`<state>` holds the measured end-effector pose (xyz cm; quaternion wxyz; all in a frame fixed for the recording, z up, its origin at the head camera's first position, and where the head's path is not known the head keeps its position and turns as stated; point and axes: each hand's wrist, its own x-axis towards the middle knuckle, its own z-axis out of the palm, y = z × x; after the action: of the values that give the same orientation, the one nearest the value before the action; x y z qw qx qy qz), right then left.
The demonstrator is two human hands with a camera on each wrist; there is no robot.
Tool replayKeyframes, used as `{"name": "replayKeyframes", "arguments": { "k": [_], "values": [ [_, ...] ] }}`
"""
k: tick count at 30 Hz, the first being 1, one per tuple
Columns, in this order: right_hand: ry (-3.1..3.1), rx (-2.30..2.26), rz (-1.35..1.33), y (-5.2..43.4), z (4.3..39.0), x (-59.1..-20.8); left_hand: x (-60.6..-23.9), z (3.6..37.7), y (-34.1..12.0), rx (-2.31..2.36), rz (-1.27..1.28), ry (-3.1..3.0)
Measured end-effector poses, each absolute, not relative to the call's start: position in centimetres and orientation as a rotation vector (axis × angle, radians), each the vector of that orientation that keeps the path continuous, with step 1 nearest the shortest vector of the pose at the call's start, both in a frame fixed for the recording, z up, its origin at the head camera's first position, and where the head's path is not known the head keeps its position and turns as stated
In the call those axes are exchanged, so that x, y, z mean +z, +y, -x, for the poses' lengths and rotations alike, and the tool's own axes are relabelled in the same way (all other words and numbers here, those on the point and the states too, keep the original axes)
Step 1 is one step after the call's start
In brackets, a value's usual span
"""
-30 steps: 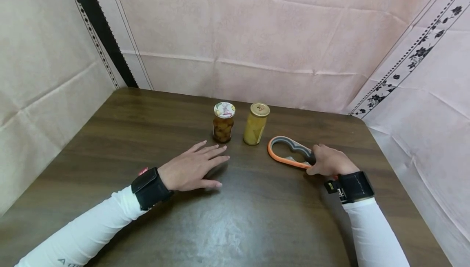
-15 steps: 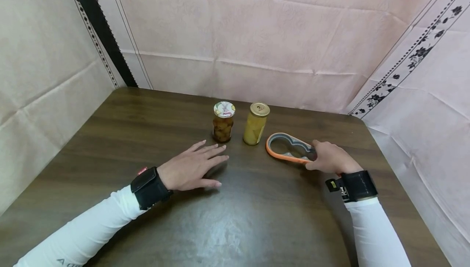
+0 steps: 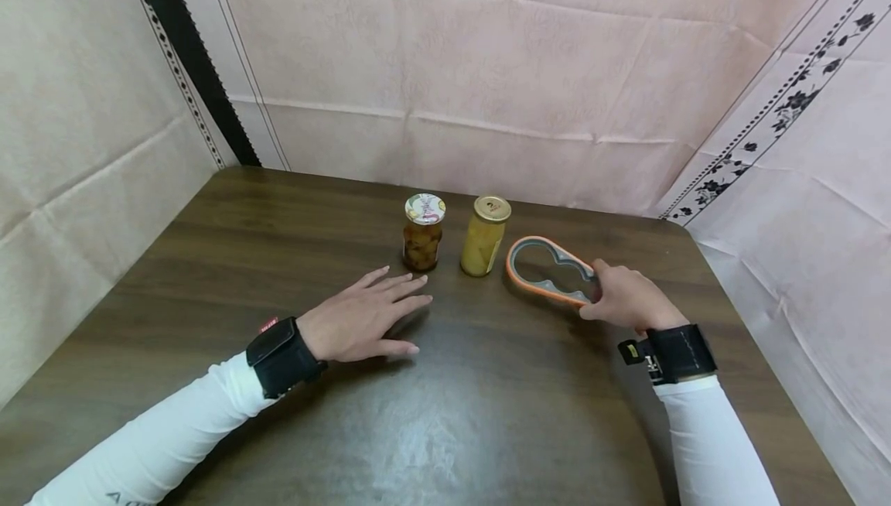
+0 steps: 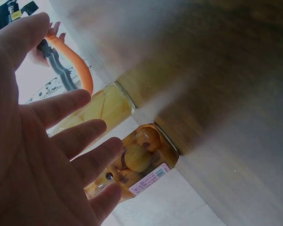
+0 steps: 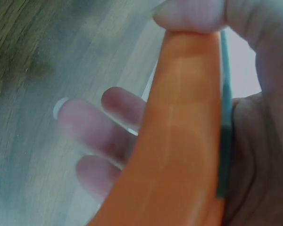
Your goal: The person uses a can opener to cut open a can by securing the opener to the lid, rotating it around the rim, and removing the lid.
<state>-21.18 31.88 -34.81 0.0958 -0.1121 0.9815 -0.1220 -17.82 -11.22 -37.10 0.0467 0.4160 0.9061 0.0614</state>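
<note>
the right hand, gripping the orange jar opener, has lifted it off the desk toward the yellow jar; the left hand stays spread flat.

The tabletop is dark wood-grain laminate, smooth with a soft sheen (light glares off it toward the near edge). Both jars look like clear glossy glass: the brown-filled jar has a printed lid and a paper label, the yellow-filled jar a gold metal lid. The jar opener is smooth orange and grey plastic. The backdrop cloth is matt, creased pink fabric.
</note>
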Motion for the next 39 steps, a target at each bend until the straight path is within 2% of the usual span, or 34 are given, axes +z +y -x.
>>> {"name": "replayKeyframes", "arguments": {
  "k": [39],
  "values": [
    [3.055, -0.247, 0.453, 31.16, 21.44, -35.09, -37.29, 18.03, -11.22, 0.162, -1.253, 2.755]
  ]
}}
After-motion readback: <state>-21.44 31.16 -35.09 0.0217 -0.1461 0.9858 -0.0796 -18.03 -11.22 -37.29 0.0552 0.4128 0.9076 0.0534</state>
